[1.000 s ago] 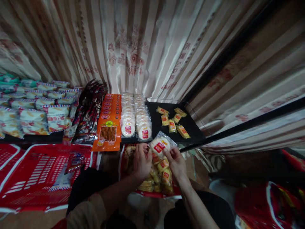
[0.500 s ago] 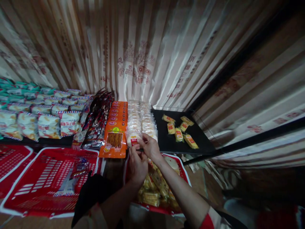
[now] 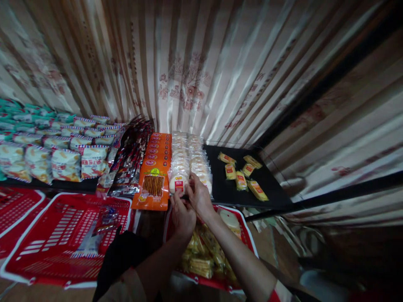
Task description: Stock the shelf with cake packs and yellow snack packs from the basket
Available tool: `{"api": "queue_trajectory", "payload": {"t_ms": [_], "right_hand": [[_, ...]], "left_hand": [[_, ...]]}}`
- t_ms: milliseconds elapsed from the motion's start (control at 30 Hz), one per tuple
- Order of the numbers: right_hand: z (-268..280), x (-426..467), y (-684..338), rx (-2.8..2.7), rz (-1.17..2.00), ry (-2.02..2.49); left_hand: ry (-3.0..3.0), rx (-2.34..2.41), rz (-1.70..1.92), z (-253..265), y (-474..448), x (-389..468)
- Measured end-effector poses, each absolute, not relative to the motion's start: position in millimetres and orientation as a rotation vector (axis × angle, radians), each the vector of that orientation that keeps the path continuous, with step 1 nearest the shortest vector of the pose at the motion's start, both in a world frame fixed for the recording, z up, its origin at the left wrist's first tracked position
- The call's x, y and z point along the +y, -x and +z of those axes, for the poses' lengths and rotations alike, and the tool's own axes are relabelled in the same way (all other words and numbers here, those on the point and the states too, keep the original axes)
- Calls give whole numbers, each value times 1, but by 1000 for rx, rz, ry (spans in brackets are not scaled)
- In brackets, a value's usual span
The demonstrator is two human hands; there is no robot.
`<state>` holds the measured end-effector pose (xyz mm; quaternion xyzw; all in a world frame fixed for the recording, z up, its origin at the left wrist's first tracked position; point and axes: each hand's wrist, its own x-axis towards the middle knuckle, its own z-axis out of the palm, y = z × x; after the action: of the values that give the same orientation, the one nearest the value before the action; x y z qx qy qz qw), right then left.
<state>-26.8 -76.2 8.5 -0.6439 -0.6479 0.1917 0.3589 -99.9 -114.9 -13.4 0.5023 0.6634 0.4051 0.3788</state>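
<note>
At the front of the left row of white rice cracker packets stands a clear-wrapped rice cracker packet [image 3: 179, 183] with a red label. My left hand [image 3: 184, 216] is closed, its fingertips at this packet's lower edge. On the packet's right edge my right hand [image 3: 200, 196] is closed in a pinch. Part of the packet's lower right corner is hidden by my fingers. A second row of rice cracker packets [image 3: 197, 157] stands beside it on the right. To the left lie orange stick-snack bags [image 3: 153, 176], overlapping one another.
Small yellow snack packs [image 3: 242, 180] lie scattered on the black shelf [image 3: 217, 191]. Below my hands is a red basket [image 3: 250, 239] of yellow packets. Another red basket [image 3: 44, 260] stands left. Dark wrapped snacks [image 3: 132, 155] and white snack bags [image 3: 66, 163] line the shelf before a curtain [image 3: 189, 63].
Both hands have lowered slightly against the front packet, and more of its red label shows. The whole view has shifted a little.
</note>
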Motion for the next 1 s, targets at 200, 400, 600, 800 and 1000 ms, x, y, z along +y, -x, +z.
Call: {"api": "queue_trajectory", "payload": {"t_ms": [200,400,600,800,1000], "right_hand": [[3,-75,23,-1679,405,1612],[13,-81,21,-1869,304,1596],[1,-88,2,-1821,-111,1628],[-37,-81,-18,-1647,-66,1810],[-50,-82,-16,-1590,114,1800]], "left_hand": [[-1367,1746,1173,-7,100,-117],[-1352,1751,1124,-7,99,-114],[-1344,1802,1164,-6,99,-112],[-1375,1829,1133,-5,99,-108],[-1493,1831,1106,-5,101,-101]]}}
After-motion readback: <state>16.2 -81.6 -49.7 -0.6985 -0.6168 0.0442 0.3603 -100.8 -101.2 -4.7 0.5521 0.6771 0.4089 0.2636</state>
